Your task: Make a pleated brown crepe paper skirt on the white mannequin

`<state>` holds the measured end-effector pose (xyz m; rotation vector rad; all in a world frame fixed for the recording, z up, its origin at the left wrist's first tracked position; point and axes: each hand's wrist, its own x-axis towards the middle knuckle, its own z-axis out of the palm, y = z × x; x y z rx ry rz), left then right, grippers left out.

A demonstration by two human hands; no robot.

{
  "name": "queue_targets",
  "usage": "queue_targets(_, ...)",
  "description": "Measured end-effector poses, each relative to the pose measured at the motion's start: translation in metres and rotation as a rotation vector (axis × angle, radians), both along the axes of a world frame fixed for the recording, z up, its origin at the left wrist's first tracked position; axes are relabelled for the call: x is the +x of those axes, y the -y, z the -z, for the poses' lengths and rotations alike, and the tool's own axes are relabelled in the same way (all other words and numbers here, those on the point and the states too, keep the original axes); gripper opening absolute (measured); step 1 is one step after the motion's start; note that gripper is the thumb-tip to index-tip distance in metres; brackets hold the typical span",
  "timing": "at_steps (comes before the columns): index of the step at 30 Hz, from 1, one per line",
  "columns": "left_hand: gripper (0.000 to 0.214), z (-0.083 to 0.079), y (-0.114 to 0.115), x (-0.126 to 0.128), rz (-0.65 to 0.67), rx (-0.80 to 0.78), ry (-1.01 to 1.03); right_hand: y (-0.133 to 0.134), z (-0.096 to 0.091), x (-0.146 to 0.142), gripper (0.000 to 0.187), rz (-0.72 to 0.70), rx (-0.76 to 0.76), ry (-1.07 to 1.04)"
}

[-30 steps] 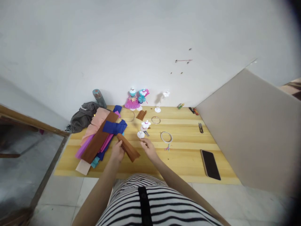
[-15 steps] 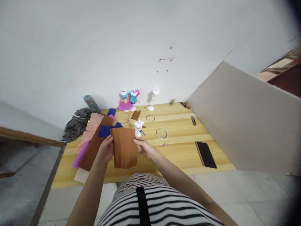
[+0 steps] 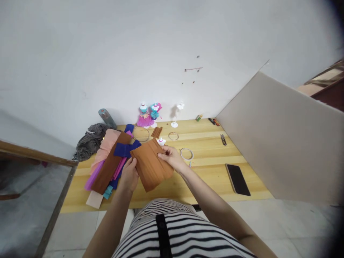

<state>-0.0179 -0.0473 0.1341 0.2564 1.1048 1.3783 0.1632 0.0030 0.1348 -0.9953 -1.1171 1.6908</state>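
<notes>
Between my two hands a sheet of brown crepe paper is held up, tilted above the table. My left hand pinches its left edge. On the upper right side, my right hand grips the sheet, thumb on top and fingers behind. Shallow folds run across the paper. Just behind it a small white mannequin stand shows only its top; the rest is hidden by the sheet. To the left lies a pile of crepe paper strips, among them a dark brown strip and a blue piece.
Dressed mannequins and a bare white one stand by the wall. On the wooden table lie a white ring of tape, thread snips and a phone. A bottle leans at the back left; a panel closes the right side.
The brown sheet has turned from upright to slanted. My right hand has moved up and right along it, and the sheet now covers most of the small mannequin.
</notes>
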Motion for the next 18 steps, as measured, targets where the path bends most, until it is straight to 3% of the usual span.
queue_targets(6, 0.016, -0.009, -0.01, 0.016, -0.056, 0.03, -0.006, 0.001, -0.008, 0.003, 0.023, 0.009, 0.053, 0.006)
queue_targets(9, 0.017, -0.004, -0.017, 0.021, -0.09, -0.014, -0.004, -0.001, -0.005, 0.005, 0.022, -0.011, 0.178, 0.226)
queue_targets(13, 0.021, 0.027, -0.027, 0.018, -0.244, -0.169, -0.051, 0.006, 0.007, 0.002, 0.037, 0.144, 0.522, 0.72)
queue_targets(15, 0.025, 0.05, -0.03, 0.011, -0.304, -0.251, -0.07, 0.016, 0.019, -0.002, 0.043, 0.174, 0.669, 0.824)
queue_targets(18, 0.028, 0.086, -0.028, 0.0, -0.325, -0.317, -0.094, 0.031, 0.045, -0.012, 0.038, -0.062, 0.632, 0.904)
